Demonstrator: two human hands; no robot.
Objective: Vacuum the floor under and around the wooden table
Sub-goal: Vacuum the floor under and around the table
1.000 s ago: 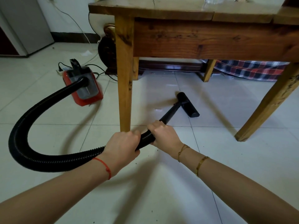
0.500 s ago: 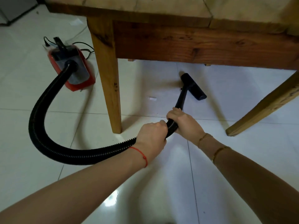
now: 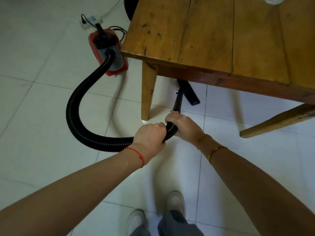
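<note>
A wooden table (image 3: pixel 213 34) fills the upper right, seen from above. A black ribbed hose (image 3: pixel 76 116) curves from the red vacuum cleaner (image 3: pixel 109 51) on the tiles to my hands. My left hand (image 3: pixel 150 137) grips the hose end. My right hand (image 3: pixel 180 123) grips it just ahead, where the rigid black tube (image 3: pixel 178 101) starts. The black floor nozzle (image 3: pixel 189 92) rests on the tiles under the table's near edge, partly hidden by the apron.
The table's near left leg (image 3: pixel 148 92) stands just left of the tube. Another leg (image 3: pixel 276 121) slants at the right. A power strip with cords (image 3: pixel 90 21) lies behind the vacuum cleaner. My shoes (image 3: pixel 175 201) are at the bottom.
My view has risen from under the tabletop to above it. The nozzle has come back towards the table's near edge, and both hands keep their grip on the hose.
</note>
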